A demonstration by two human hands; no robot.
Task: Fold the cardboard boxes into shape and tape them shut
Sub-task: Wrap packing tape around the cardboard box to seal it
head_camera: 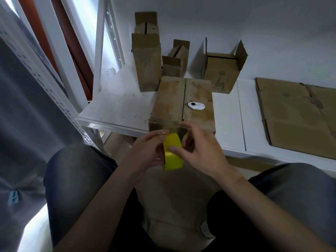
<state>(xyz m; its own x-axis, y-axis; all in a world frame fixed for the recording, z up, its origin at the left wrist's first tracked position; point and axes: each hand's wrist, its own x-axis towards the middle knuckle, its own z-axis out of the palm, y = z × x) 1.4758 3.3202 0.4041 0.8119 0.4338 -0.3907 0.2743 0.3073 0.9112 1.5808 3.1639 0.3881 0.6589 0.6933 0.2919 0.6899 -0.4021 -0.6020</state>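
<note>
Two grips on yellow tape roll [173,157] | left hand [145,151] grasping | right hand [201,150] pinching | box [174,102] behind

White shelf board [118,106]: a closed box [174,102] is set at its near edge. Reckoned from that box, a tall box [146,60] is stood at 11 o'clock, a small box [174,66] at 12 and an open-flapped box [221,70] at 1, all towards the wall. A flattened cardboard sheet [298,115] is laid at 3 o'clock.
</note>
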